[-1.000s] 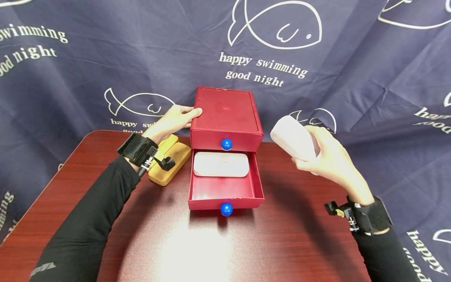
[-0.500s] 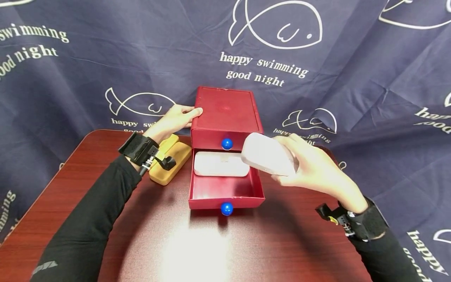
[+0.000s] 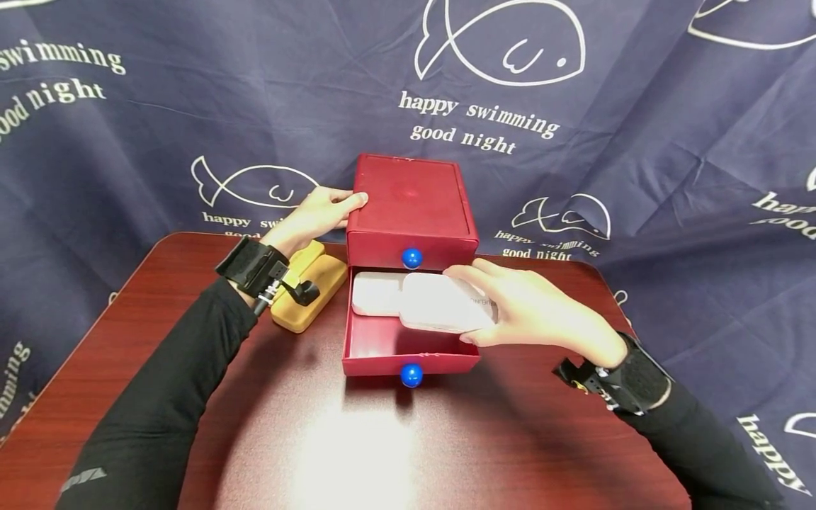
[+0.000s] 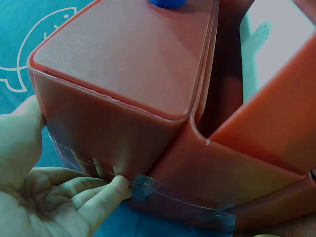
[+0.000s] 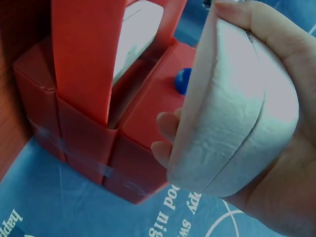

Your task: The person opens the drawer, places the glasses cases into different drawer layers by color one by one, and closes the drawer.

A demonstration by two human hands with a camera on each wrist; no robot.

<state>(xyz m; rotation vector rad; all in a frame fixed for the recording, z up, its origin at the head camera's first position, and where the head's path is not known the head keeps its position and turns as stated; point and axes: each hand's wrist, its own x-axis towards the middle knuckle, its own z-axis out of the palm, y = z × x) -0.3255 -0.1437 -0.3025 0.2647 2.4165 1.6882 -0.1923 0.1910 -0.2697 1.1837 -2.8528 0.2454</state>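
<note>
A red two-drawer box (image 3: 408,205) stands at the table's middle back, its lower drawer (image 3: 408,354) pulled out. A white case (image 3: 376,292) lies inside at the drawer's back. My right hand (image 3: 529,312) grips a second white case (image 3: 443,303) (image 5: 232,113) and holds it low over the drawer, partly above the first one. My left hand (image 3: 315,216) (image 4: 54,192) grips the box's back left corner (image 4: 103,143), thumb on the top edge. Both drawers have blue round knobs (image 3: 411,258).
A yellow case (image 3: 306,287) lies on the dark red table (image 3: 357,446) left of the box, under my left wrist. A navy cloth (image 3: 127,127) printed with fish outlines and words hangs behind and drapes at the right.
My right hand has carried the white case from up at the right, leftward and down, until it is over the open drawer. The left hand and the box stayed put.
</note>
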